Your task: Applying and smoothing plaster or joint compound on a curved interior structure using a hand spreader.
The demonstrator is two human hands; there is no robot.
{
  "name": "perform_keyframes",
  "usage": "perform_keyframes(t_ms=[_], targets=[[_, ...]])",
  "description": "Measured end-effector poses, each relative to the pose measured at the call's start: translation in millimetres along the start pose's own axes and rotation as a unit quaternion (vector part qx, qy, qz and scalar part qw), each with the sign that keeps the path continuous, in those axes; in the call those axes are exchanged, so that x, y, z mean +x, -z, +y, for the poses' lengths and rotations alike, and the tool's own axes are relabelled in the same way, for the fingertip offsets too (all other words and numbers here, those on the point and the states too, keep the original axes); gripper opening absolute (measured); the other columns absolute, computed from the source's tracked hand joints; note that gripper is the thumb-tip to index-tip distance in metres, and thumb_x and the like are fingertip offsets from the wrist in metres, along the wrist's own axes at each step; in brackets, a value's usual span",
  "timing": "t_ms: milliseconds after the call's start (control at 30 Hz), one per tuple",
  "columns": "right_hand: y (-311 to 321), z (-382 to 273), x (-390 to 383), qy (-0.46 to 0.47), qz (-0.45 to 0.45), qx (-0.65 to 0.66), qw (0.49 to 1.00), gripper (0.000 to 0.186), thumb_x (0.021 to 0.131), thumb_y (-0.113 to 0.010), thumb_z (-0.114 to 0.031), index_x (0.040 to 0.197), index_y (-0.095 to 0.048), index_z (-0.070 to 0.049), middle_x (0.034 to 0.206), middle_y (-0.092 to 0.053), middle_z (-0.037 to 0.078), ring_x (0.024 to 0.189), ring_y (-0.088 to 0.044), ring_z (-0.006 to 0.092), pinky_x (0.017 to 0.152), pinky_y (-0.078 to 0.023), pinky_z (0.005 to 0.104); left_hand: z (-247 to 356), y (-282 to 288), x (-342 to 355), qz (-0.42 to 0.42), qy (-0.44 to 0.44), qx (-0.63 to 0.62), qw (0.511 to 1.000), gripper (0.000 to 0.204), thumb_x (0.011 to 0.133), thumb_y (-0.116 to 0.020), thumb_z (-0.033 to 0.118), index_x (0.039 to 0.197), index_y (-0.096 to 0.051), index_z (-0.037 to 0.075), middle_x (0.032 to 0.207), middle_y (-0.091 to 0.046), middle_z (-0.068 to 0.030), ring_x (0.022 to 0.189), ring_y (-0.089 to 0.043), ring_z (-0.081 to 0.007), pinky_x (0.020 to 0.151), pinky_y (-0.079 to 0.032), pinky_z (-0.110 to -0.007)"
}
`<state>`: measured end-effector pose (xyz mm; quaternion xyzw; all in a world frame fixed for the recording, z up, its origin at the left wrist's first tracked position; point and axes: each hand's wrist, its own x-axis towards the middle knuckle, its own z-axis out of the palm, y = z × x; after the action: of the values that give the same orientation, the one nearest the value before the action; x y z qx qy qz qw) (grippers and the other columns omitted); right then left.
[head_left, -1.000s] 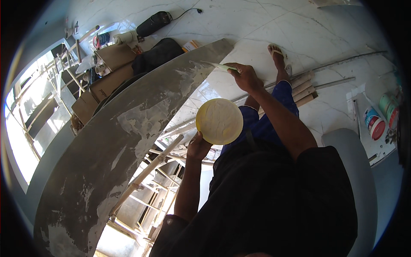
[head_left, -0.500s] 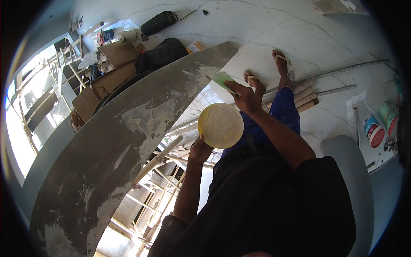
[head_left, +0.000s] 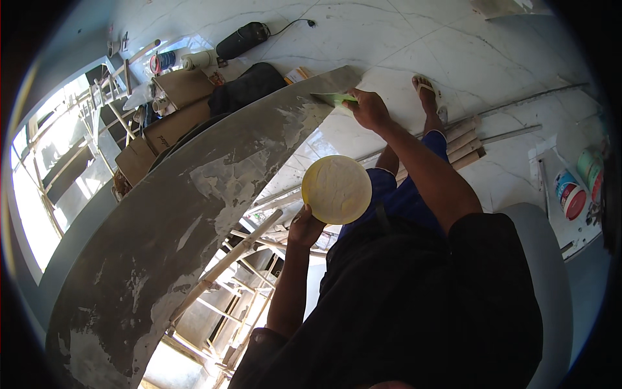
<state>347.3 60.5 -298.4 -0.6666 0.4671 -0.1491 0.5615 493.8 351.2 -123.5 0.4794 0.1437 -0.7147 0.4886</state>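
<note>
A green scraper [head_left: 334, 98] is gripped in the right hand [head_left: 369, 109] and pressed flat against the far end of the curved grey beam [head_left: 194, 194], while a yellow disc [head_left: 336, 189] is held from beneath by the left hand [head_left: 304, 228], just beside the beam's right edge.

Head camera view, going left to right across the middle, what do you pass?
Curved grey plaster-smeared wall top → left hand holding a round yellow plate of white putty → right hand with a green scraper blade → paint cans with red and green labels.
</note>
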Motion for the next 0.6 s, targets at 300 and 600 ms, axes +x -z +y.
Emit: perform_keyframes(t_ms=[300, 600], targets=[[34, -43, -28, 0.032, -0.037, 0.075, 0.996, 0.026, 0.095, -0.071, -0.023, 0.113, -0.072, -0.004, 0.075, -0.070, 0.018, 0.064, -0.066, 0.0257, 0.065, -0.051, 0.0374, -5, 2, 4, -0.015, -0.002, 0.021, 1.000, 0.078, 0.100, -0.063, 0.046, 0.158, -0.030, 0.006, 0.153, -0.045, -0.0165, 0.143, -0.043, -0.0332, 0.116, -0.036, -0.054], [78, -85, -75, 0.154, -0.046, 0.129, 0.979, 0.026, 0.095, -0.073, -0.019, 0.115, -0.070, -0.003, 0.080, -0.073, 0.013, 0.074, -0.070, 0.0197, 0.077, -0.054, 0.0328, -2, -7, 16, -0.033, 0.001, 0.013, 0.999, 0.078, 0.101, -0.062, 0.045, 0.159, -0.029, 0.005, 0.156, -0.042, -0.0169, 0.145, -0.040, -0.0335, 0.118, -0.033, -0.054]])
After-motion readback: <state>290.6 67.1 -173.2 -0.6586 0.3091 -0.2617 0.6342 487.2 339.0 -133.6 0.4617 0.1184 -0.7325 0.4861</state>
